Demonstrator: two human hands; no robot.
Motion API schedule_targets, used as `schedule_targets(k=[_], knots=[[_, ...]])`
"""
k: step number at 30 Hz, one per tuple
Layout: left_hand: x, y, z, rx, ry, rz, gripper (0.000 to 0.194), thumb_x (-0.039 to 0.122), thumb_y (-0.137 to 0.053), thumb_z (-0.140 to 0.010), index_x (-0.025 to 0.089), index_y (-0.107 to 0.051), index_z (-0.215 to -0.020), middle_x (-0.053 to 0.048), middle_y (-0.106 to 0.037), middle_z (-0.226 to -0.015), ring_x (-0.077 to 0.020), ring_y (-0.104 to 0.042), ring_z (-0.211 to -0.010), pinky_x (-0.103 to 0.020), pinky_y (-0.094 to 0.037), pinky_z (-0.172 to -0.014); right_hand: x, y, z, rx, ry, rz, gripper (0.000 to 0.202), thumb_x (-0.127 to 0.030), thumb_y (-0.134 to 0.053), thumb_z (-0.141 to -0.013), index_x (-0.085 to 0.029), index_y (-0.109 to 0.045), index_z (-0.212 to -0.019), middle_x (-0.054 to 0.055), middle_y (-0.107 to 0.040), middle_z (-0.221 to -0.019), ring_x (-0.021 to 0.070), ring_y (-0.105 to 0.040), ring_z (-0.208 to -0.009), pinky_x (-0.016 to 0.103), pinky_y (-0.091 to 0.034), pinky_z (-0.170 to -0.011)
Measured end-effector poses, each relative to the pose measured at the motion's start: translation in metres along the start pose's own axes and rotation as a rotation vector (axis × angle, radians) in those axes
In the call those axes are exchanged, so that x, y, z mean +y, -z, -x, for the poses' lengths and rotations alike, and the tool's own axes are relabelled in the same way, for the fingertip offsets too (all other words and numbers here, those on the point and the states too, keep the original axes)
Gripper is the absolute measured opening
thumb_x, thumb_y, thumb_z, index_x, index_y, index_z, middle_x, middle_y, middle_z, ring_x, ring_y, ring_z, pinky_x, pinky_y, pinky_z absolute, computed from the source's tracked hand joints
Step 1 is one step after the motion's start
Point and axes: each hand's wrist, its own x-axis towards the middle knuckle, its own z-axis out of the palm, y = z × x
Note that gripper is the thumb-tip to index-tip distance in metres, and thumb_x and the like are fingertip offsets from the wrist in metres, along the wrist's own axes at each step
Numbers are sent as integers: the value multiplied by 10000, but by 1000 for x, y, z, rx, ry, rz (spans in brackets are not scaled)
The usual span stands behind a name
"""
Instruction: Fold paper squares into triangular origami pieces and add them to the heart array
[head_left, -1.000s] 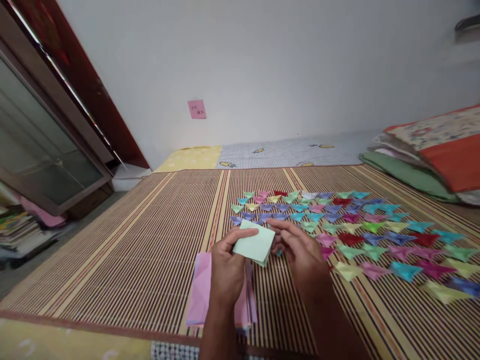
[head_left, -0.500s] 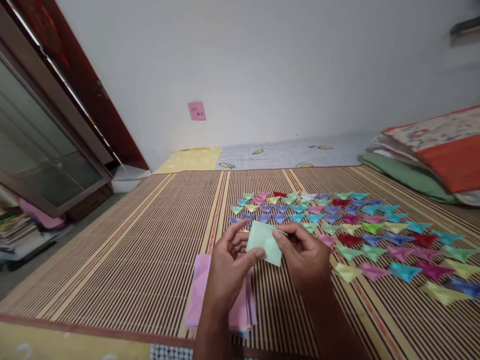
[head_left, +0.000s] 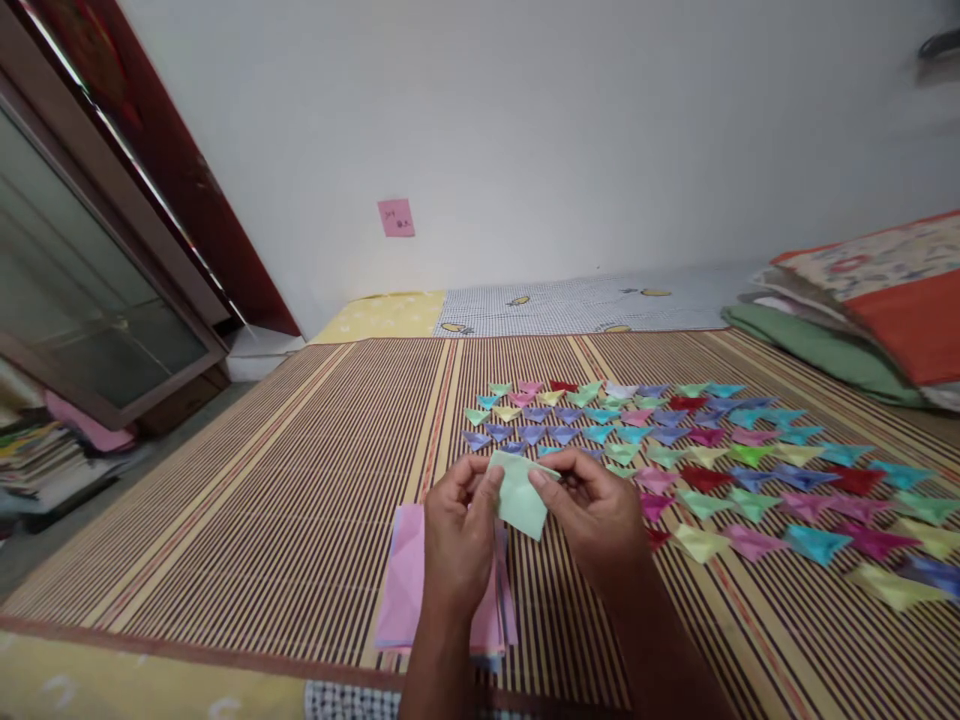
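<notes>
A folded piece of pale green paper (head_left: 523, 503) is held up between my two hands, above the striped mat. My left hand (head_left: 463, 520) pinches its upper left edge, thumb in front and fingers behind. On the other side my right hand (head_left: 600, 510) grips the upper right edge, its thumb pressed on the front face. Below my left wrist lies a stack of pink paper sheets (head_left: 400, 590) with blue edges showing, partly covered by the forearm. To the right, rows of small folded paper boats (head_left: 754, 455) in many colours spread over the mat.
The striped mat (head_left: 247, 510) covers the bed. Folded bedding (head_left: 832, 350) is piled at the far right. A pink note (head_left: 396, 218) sticks to the white wall. At the left are a glass-paned door (head_left: 82, 260) and stacked books (head_left: 37, 470).
The green paper has turned in my hands and sits slightly lower. My left fingers, spread before, have closed on its upper left edge. The right thumb has shifted left along the paper.
</notes>
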Motion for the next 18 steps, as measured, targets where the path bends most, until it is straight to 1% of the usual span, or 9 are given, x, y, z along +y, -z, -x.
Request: schedule_targets(k=[2, 5, 8, 10, 13, 14, 16, 18], knots=[[-1, 0, 1, -15, -33, -75, 232, 377, -637, -945, 177, -693, -842, 5, -617, -689, -144, -544, -627, -225, -437, -583, -2, 0, -1, -52, -10, -9, 176, -370, -741, -832, -197, -712, -814, 8, -686, -688, 169, -606, -615, 262, -498, -553], [-2, 2, 1, -102, -83, -168, 270, 373, -572, -987, 186, -699, -839, 18, -566, -673, -141, -503, -617, -228, -405, -577, -5, 1, -2, -124, -39, -55, 201, -393, -733, -835, -197, -725, -796, 4, -692, -693, 165, -614, -620, 256, -495, -560], [-2, 1, 1, -140, -105, -181, 330, 381, -531, -1009, 187, -668, -779, 25, -520, -654, -136, -468, -608, -227, -383, -571, -5, 3, -4, -133, -87, -93, 225, -408, -743, -826, -194, -720, -761, -7, -673, -678, 152, -589, -607, 251, -485, -564], [-1, -1, 2, -148, -80, -132, 329, 393, -531, -1007, 185, -666, -791, 20, -533, -670, -138, -480, -622, -225, -395, -579, -3, 5, -5, -103, -98, -119, 236, -414, -765, -805, -190, -711, -749, -9, -661, -674, 147, -573, -597, 244, -474, -548], [1, -5, 3, -201, 6, -55, 183, 371, -662, -932, 189, -687, -931, 6, -616, -754, -152, -558, -687, -235, -459, -647, 0, 6, -5, 0, -119, -166, 261, -426, -780, -794, -190, -683, -743, -14, -646, -663, 136, -550, -568, 229, -459, -510], [1, -6, 3, -219, 30, -46, 169, 349, -703, -901, 190, -684, -957, 2, -634, -779, -160, -582, -715, -244, -477, -678, 1, 6, -5, 41, -129, -182, 269, -433, -780, -793, -190, -674, -745, -17, -640, -657, 132, -540, -555, 223, -454, -496], [1, -8, 4, -227, 44, -50, 138, 318, -709, -892, 189, -667, -913, 2, -629, -773, -167, -595, -731, -254, -485, -705, 1, 5, -6, 108, -142, -200, 281, -443, -780, -787, -189, -664, -750, -21, -631, -646, 125, -527, -535, 216, -446, -476], [0, -9, 5, -216, 22, -83, 182, 323, -632, -941, 187, -636, -821, 6, -586, -727, -165, -573, -706, -253, -467, -683, 0, 5, -6, 144, -143, -200, 292, -450, -785, -779, -187, -663, -750, -20, -629, -640, 122, -524, -524, 212, -444, -465]])
